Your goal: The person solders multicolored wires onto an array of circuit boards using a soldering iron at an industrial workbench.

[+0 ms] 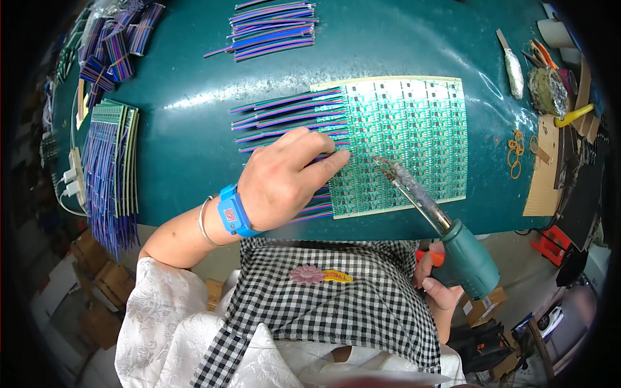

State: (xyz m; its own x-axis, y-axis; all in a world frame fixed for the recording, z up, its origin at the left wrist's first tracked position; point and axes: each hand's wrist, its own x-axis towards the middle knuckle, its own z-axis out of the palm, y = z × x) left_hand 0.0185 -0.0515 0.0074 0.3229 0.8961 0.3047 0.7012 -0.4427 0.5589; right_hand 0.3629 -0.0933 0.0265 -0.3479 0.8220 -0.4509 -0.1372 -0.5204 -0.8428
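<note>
A green circuit board panel [407, 149] lies on the table, with strips of multicoloured ribbon wire [284, 113] running off its left side. My left hand [284, 171] is over these wires. Its thumb and forefinger are pinched at the wire ends on the panel, closed on a wire strip mostly hidden by the fingers. My right hand [442, 291] grips a soldering gun [475, 262] with a green body, at the table's front edge. The gun's metal tip points up and left, over the panel close to my left fingertips; whether it touches cannot be told.
A pile of ribbon wires [275, 29] lies at the far middle. Finished-looking boards with wires [113, 168] are stacked at left, near bundled wires [116, 52]. Rubber bands [515, 155], a wrapped knife-like tool [512, 71] and a tape roll [548, 90] lie at right.
</note>
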